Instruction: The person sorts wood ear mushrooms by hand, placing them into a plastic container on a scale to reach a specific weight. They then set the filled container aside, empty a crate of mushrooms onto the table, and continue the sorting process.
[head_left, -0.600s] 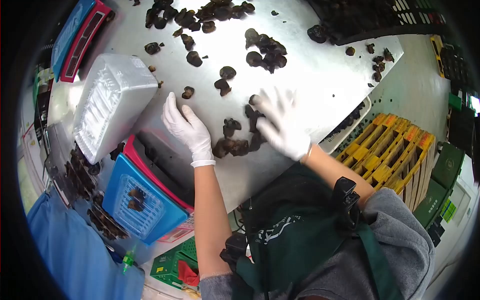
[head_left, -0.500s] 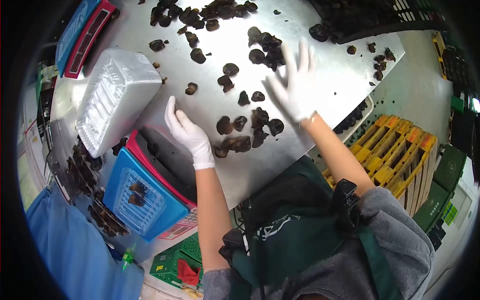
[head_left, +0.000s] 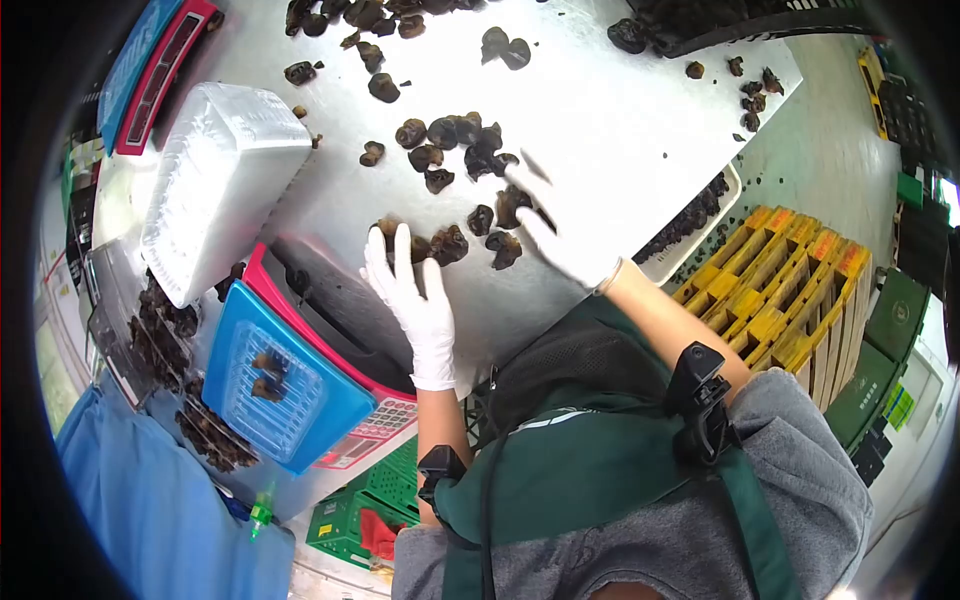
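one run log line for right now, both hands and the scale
left hand: open, at wood ears | right hand: open, beside wood ears, fingers blurred | red scale: blue tray on top

Dark brown-to-black, curled, cup-like pieces (head_left: 425,158), glossy, some amber-tinged, loose on silvery metal counter (head_left: 600,115). Mid-counter: irregular cluster, several pieces touching or overlapping. Just below: browner group, partly hidden at left end; few darker pieces close by on right. Others scattered toward top of view, some bunched; small ones near right corner of counter.
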